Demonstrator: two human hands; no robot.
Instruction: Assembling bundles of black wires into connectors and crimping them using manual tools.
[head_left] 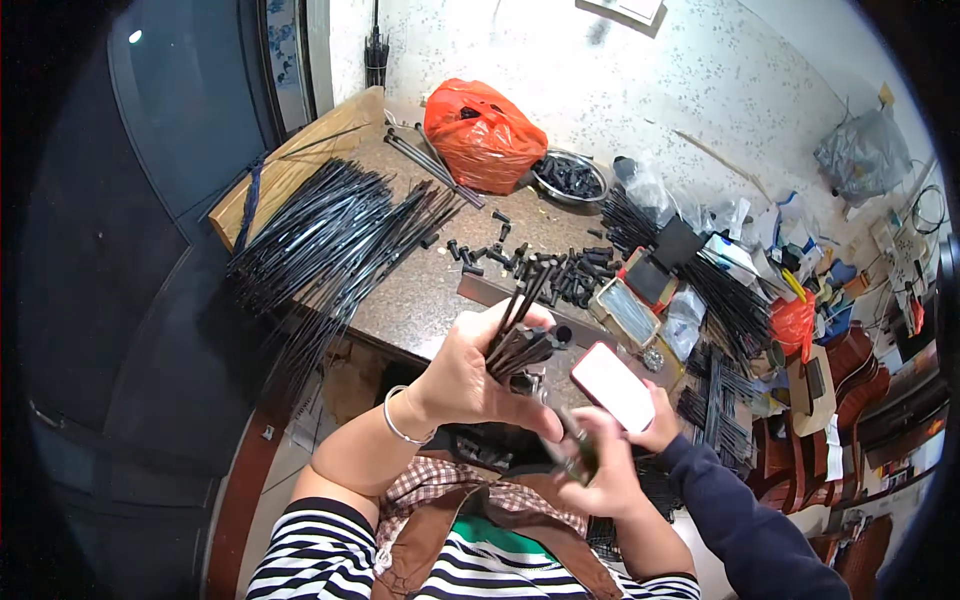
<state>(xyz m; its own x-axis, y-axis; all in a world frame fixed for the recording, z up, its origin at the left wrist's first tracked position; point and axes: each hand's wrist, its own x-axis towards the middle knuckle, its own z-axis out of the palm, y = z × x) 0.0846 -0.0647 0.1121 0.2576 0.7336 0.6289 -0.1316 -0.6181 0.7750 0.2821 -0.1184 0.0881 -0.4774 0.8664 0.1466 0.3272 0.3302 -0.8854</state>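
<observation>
My left hand (pixel 472 372), with a silver bangle at the wrist, is closed round a folded black umbrella frame (pixel 522 345), a bundle of thin dark ribs. Their ends fan up past my fingers, over the table's front edge. Just to the right and lower, my right hand (pixel 608 472) grips what looks like pliers (pixel 574 445) with dark handles. Motion smears both the tool and that hand. The pliers' tip is close to the lower end of the ribs, by my left fingertips; whether it touches them I cannot tell.
Another person's hand (pixel 657 425) holds a bright-screened phone (pixel 614 385) close at my right. On the table (pixel 395 315) lie long black ribs (pixel 320 235), loose black plastic parts (pixel 580 275), a red bag (pixel 485 135) and a metal bowl (pixel 600 190). Cluttered boxes and more ribs (pixel 735 310) stand right.
</observation>
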